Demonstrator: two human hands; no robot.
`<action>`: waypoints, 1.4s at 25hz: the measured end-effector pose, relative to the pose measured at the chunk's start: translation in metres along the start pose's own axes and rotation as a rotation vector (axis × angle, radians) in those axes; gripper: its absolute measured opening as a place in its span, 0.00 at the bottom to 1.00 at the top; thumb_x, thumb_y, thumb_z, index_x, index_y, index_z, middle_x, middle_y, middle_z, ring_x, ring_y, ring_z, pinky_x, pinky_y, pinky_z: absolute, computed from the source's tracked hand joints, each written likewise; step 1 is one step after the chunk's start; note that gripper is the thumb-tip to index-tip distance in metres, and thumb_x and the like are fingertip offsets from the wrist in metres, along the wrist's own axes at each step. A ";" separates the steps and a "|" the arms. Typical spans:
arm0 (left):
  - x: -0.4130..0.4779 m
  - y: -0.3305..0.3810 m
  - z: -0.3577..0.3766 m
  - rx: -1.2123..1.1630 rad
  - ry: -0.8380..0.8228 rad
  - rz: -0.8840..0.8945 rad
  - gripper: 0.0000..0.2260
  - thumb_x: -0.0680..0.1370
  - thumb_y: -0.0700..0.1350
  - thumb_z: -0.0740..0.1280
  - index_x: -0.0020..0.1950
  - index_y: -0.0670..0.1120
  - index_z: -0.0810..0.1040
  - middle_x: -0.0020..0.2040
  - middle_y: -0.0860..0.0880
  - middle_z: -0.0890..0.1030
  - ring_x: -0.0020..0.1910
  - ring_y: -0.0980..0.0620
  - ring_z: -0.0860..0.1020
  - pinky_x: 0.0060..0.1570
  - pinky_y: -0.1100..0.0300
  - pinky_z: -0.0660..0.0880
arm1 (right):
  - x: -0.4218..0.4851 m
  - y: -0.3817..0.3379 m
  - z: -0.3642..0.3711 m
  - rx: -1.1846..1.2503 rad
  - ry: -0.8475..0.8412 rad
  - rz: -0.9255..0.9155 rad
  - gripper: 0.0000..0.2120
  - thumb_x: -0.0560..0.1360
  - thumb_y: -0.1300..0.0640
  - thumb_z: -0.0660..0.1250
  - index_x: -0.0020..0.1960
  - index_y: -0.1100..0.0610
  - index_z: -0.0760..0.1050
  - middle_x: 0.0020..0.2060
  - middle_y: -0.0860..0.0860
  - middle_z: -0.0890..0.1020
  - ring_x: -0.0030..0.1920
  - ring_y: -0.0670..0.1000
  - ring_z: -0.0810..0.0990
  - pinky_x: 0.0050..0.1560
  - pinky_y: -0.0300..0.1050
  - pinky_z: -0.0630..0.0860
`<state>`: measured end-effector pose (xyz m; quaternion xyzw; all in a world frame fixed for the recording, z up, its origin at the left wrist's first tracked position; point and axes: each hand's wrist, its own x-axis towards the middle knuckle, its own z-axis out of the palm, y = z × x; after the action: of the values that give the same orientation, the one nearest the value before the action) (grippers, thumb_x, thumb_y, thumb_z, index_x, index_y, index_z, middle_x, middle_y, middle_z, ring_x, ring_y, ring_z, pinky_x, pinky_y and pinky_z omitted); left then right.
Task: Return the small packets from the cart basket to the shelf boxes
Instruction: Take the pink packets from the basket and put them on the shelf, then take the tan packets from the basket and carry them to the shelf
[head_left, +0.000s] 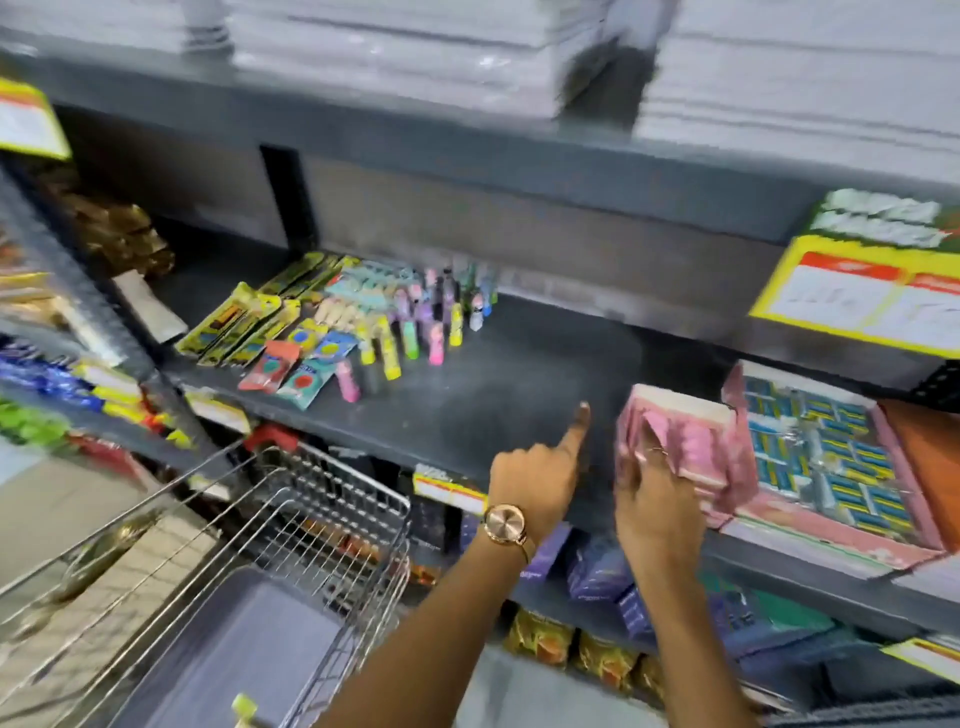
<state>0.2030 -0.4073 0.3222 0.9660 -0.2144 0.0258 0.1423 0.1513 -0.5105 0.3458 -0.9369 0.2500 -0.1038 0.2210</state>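
Note:
My left hand (540, 467), with a rose-gold watch on its wrist, hovers over the dark shelf (498, 395); its index finger points forward and the other fingers are curled, holding nothing. My right hand (657, 499) rests against the near side of a pink shelf box (685, 441) with its lid flap raised; the blur hides whether it grips the box or a packet. To the right lies a flat pink box (826, 467) full of small blue packets. The wire cart basket (322, 551) stands at lower left, with a small yellow-green item (243, 707) at its near edge.
Yellow packets (244, 327), round-print sachets (291, 369) and several small pastel bottles (415, 327) lie on the shelf's left half. A yellow price tag (862, 299) hangs at upper right. White stacks (395, 57) fill the shelf above. Purple packs (597, 571) sit below.

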 end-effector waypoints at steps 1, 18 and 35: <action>-0.015 -0.024 -0.003 -0.054 0.049 -0.071 0.30 0.76 0.51 0.63 0.75 0.58 0.53 0.36 0.41 0.84 0.34 0.38 0.82 0.29 0.55 0.72 | -0.019 -0.022 0.014 0.035 -0.036 -0.098 0.22 0.79 0.47 0.55 0.72 0.49 0.66 0.61 0.60 0.80 0.56 0.64 0.80 0.52 0.57 0.77; -0.376 -0.335 0.245 -0.937 0.022 -1.786 0.31 0.63 0.60 0.60 0.61 0.45 0.74 0.59 0.36 0.78 0.61 0.38 0.76 0.61 0.48 0.73 | -0.274 -0.132 0.443 -0.543 -1.278 -0.266 0.27 0.68 0.53 0.73 0.62 0.65 0.73 0.63 0.63 0.77 0.63 0.60 0.76 0.59 0.48 0.73; -0.342 -0.336 0.192 -1.551 0.536 -1.606 0.11 0.72 0.36 0.70 0.46 0.49 0.73 0.39 0.45 0.79 0.32 0.50 0.80 0.36 0.57 0.79 | -0.249 -0.142 0.427 0.200 -1.230 0.369 0.16 0.74 0.60 0.66 0.61 0.62 0.72 0.62 0.62 0.78 0.49 0.55 0.77 0.35 0.46 0.76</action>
<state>0.0322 -0.0319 0.0117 0.4399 0.5426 -0.0069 0.7156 0.1290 -0.1177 0.0152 -0.7420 0.2235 0.4685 0.4243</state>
